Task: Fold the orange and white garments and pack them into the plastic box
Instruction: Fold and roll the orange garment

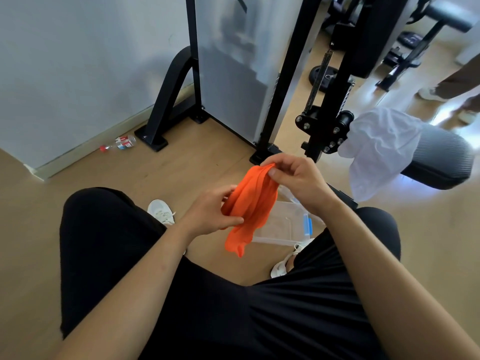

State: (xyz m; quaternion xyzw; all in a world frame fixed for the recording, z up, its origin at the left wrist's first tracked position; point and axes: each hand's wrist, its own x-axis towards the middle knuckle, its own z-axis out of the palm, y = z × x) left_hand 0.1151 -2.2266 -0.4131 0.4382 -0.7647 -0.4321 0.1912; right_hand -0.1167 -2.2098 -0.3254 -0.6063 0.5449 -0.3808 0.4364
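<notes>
You hold the orange garment (pixel 248 209) in mid-air over your lap; your right hand (pixel 296 181) pinches its top edge, your left hand (pixel 211 213) grips its left side; its long axis runs twelve to six. The plastic box (pixel 283 224) sits on the floor just behind — right hand nearer; the white garment (pixel 376 149) lies on the bench at two o'clock. No legible writing anywhere.

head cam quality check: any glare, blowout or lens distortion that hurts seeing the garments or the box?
Head view: wide-angle bending curves the machine frame and wall edges. Bright light blows out the floor at right around the white garment, washing out its folds. The orange garment is sharp and well lit, held by both hands. The clear plastic box is faint against the floor.
</notes>
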